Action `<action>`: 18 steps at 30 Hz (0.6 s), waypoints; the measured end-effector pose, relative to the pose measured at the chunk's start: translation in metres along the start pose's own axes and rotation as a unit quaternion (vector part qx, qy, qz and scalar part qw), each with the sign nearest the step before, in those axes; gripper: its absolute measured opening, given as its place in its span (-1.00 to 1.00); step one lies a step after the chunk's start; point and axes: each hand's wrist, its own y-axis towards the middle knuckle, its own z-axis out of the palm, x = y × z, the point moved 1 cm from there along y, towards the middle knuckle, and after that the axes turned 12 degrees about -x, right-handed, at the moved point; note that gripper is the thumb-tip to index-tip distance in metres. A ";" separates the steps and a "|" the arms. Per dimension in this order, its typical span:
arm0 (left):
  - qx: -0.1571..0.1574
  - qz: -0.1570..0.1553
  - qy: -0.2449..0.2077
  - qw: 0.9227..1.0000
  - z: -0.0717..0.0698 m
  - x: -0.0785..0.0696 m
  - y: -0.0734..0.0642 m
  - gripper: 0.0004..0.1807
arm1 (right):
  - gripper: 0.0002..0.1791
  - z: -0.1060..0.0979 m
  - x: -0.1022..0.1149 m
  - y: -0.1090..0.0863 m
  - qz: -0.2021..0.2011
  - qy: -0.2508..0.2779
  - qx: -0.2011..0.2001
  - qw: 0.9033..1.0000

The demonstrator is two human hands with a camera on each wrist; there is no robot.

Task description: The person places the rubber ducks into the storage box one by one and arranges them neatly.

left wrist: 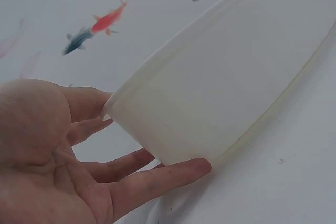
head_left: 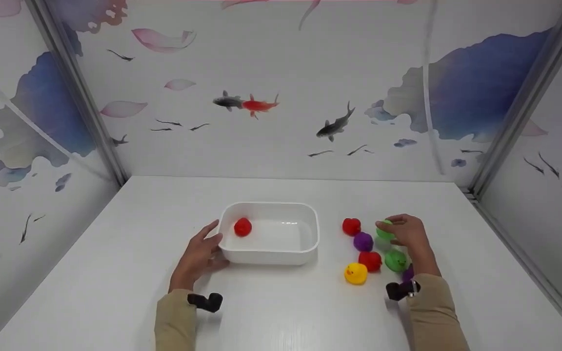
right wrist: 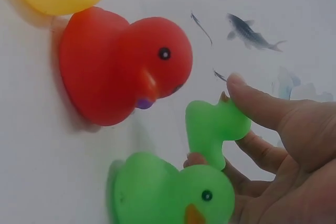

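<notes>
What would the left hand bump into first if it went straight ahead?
The white box, most likely: the left hand is touching its left end.

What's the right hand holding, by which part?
Right hand holds a green duck, thumb at its head near the beak; other fingers' contact partly hidden.

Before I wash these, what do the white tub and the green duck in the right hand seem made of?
The white tub looks plastic: glossy inside, where light glints. The held green duck could be rubber or vinyl, matte: its smooth surface shows no sharp highlights.
</notes>
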 end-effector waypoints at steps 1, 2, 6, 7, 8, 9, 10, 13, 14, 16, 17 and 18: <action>0.000 -0.001 0.001 1.000 0.000 0.000 0.000 -0.37 | -0.27 0.000 0.002 -0.001 -0.001 -0.005 -0.002 1.000; -0.001 -0.003 0.001 1.000 0.000 -0.001 0.000 -0.37 | -0.27 -0.001 0.004 -0.002 -0.001 -0.007 -0.003 1.000; -0.001 -0.009 -0.001 1.000 0.001 -0.002 0.000 -0.37 | -0.21 -0.003 0.010 -0.005 -0.017 -0.007 0.011 1.000; -0.002 -0.010 0.000 1.000 0.001 -0.002 0.000 -0.37 | -0.21 -0.003 0.012 -0.006 -0.020 -0.009 0.014 1.000; -0.002 -0.010 0.001 1.000 0.001 -0.002 0.000 -0.37 | -0.21 -0.003 0.014 -0.008 -0.023 -0.012 0.018 0.999; -0.003 -0.011 0.002 1.000 0.001 -0.002 0.000 -0.37 | -0.20 -0.002 0.016 -0.009 -0.028 -0.015 0.023 0.999; -0.005 -0.012 0.003 1.000 0.001 -0.002 0.000 -0.37 | -0.20 -0.002 0.018 -0.010 -0.033 -0.018 0.026 0.999; -0.007 -0.014 0.004 1.000 0.001 -0.002 0.000 -0.37 | -0.24 0.001 0.024 -0.014 -0.048 -0.021 0.032 0.998; -0.007 -0.014 0.003 1.000 0.001 -0.002 0.000 -0.37 | -0.25 0.003 0.025 -0.015 -0.055 -0.020 0.032 0.998; -0.006 -0.013 -0.002 1.000 0.001 -0.002 0.000 -0.37 | -0.27 0.005 0.028 -0.018 -0.070 -0.017 0.031 0.997; -0.005 -0.012 -0.002 1.000 0.001 -0.002 -0.001 -0.37 | -0.28 0.006 0.030 -0.018 -0.076 -0.019 0.032 0.996; -0.004 -0.010 -0.002 1.000 0.001 -0.001 -0.001 -0.37 | -0.29 0.008 0.031 -0.019 -0.081 -0.020 0.034 0.996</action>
